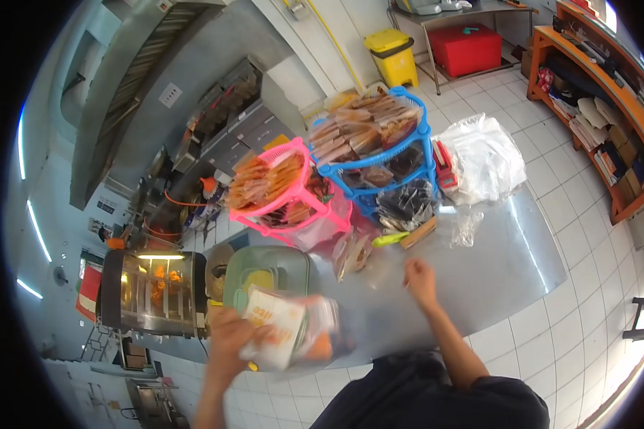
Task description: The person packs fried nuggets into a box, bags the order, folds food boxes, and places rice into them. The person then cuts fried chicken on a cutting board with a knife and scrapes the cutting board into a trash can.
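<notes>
The left hand (229, 343) has its fingers closed on the left edge of a white packet (275, 318) with orange print. That side grip seems chosen to leave most of the printed face uncovered and the packet easy to turn, though motion blur hides the exact placing of the thumb. The packet overlaps the near part of the green tub (308, 270) in this view; whether it touches the rim, I cannot tell. Just right of it are clear packets (323, 325) with something orange inside, too blurred to say whether they are held too.

The right hand (420, 280) is over the tabletop (494, 272), its fingers curled in together with nothing visible in them. The white packet is well to the left of those fingers; nearer to them, on the far side, are a wooden piece (418, 233) and a bright green item (388, 240).

Farther off, the pink basket (286, 230) and the blue basket (426, 136) stand side by side, tiered, presumably to keep many filled packets within reach on little surface. Clear plastic bags (483, 164) lie to the right of the blue one.
</notes>
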The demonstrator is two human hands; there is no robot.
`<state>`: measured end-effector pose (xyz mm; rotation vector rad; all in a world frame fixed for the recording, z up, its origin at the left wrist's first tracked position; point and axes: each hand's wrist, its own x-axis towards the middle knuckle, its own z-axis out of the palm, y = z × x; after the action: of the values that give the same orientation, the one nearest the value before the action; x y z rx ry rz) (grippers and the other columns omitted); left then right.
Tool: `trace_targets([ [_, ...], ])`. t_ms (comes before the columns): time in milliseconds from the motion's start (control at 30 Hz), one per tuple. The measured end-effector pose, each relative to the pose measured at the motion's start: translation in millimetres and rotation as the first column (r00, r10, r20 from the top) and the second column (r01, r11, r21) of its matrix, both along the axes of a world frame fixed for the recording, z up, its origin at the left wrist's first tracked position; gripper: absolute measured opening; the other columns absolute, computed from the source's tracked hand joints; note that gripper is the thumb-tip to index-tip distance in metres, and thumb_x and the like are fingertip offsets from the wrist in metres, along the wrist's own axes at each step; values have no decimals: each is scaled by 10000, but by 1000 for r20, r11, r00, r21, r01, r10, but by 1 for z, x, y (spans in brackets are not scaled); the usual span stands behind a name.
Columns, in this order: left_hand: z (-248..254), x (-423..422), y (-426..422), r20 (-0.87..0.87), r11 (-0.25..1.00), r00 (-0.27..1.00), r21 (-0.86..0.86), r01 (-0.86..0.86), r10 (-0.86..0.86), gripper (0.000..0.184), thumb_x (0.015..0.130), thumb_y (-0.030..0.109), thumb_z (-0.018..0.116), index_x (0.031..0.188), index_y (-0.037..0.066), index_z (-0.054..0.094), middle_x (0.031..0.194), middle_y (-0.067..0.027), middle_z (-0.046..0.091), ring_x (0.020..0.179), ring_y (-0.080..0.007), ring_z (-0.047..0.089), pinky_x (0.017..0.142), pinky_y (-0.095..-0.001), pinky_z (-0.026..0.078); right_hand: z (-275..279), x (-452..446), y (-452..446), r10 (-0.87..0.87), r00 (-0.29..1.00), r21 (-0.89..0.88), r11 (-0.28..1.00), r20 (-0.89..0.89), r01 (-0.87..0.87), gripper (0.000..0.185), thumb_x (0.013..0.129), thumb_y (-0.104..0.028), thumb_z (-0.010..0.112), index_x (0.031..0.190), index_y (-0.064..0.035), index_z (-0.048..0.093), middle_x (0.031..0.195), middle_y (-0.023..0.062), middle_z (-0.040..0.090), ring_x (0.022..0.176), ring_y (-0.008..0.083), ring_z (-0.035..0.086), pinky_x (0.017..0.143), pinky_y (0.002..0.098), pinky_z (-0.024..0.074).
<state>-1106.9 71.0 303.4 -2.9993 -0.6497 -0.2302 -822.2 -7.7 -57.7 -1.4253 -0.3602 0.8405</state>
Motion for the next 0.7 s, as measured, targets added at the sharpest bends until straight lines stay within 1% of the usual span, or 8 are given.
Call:
trace_targets([
  [67, -69, 0, -3, 111, 993, 989, -76, -85, 93, 94, 803, 160, 768, 736, 149, 702, 660, -6, 614, 641, -212, 529, 729, -394, 353, -5, 39, 17, -215, 940, 27, 976, 264, 216, 228, 977, -203, 628, 1026, 14, 677, 719, 71, 653, 563, 142, 599, 526, 307, 461],
  [167, -162, -21, -9, 151, 962, 965, -204, -183, 216, 162, 816, 139, 767, 699, 125, 657, 679, -38, 626, 678, -250, 552, 727, -394, 360, -30, 71, 48, -171, 793, -46, 969, 584, 243, 212, 919, -157, 680, 1039, 17, 687, 805, 125, 700, 655, 223, 663, 616, 355, 502],
  [200, -180, -20, -12, 157, 941, 953, -263, -213, 260, 189, 816, 130, 768, 681, 115, 637, 679, -49, 622, 691, -265, 556, 735, -392, 364, -25, 74, 50, -163, 773, -70, 963, 614, 259, 207, 915, -158, 683, 1030, 13, 693, 835, 138, 707, 695, 251, 673, 648, 371, 507],
  [333, -209, -5, -33, 242, 936, 915, -224, -270, 322, 134, 833, 141, 731, 724, 109, 662, 710, -75, 633, 708, -287, 590, 689, -416, 358, -14, 75, 60, -150, 721, -103, 950, 677, 295, 170, 899, -141, 686, 998, -5, 702, 880, 184, 715, 819, 366, 683, 740, 439, 515],
  [433, -225, -7, -28, 178, 893, 884, -227, -390, 432, 150, 860, 176, 716, 749, 99, 651, 725, -72, 639, 726, -296, 588, 717, -437, 375, -30, 86, 73, -141, 714, -97, 954, 686, 282, 128, 906, -123, 670, 955, -10, 706, 879, 207, 713, 830, 408, 674, 757, 455, 519],
  [500, -229, -7, -30, 112, 841, 845, -229, -490, 523, 150, 868, 201, 713, 778, 96, 654, 756, -77, 651, 753, -291, 591, 751, -451, 392, -20, 88, 69, -83, 804, -176, 958, 589, 228, 149, 914, -130, 669, 975, 3, 701, 872, 209, 716, 796, 379, 691, 757, 451, 521],
  [567, -233, -4, -26, 98, 791, 797, -238, -563, 597, 150, 881, 221, 706, 821, 90, 667, 759, -104, 643, 753, -309, 586, 765, -462, 396, -20, 92, 65, -85, 834, -162, 966, 544, 204, 163, 928, -133, 666, 988, 15, 698, 862, 182, 728, 750, 310, 704, 700, 411, 535],
  [700, -217, -2, -27, 116, 714, 766, -471, -518, 632, 202, 891, 261, 707, 872, 65, 666, 776, -166, 648, 782, -346, 597, 790, -465, 404, 4, 95, 52, -99, 913, -94, 985, 396, 147, 204, 975, -168, 641, 997, 27, 698, 849, 93, 718, 639, 133, 667, 512, 267, 515],
])
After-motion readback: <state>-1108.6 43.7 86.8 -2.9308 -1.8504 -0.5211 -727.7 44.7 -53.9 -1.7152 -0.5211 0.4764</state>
